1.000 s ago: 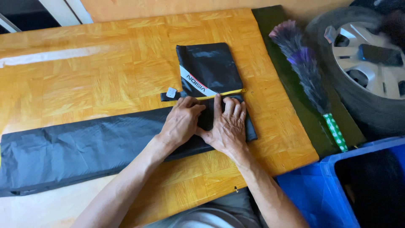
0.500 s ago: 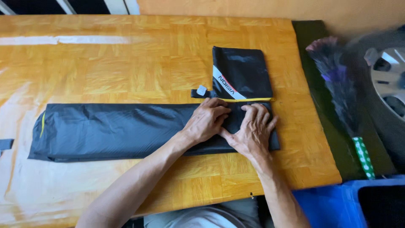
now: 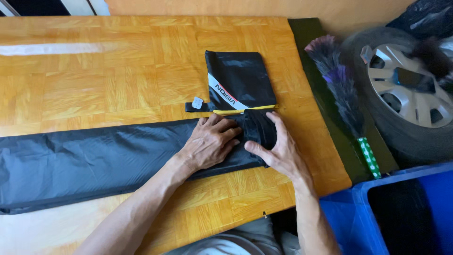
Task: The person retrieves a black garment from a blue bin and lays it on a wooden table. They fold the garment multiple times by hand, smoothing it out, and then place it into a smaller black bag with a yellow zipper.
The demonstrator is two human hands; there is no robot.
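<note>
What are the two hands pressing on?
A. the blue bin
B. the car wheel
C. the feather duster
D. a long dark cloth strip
D: the left hand lies flat on the long dark cloth strip, and the right hand cups its rolled end on the wooden table.

- The long dark fabric strip (image 3: 94, 163) runs off the picture's left edge
- Its end near the table's (image 3: 118, 71) right edge hides under both hands
- The blue bin (image 3: 358, 212) is cut off at the bottom right
</note>
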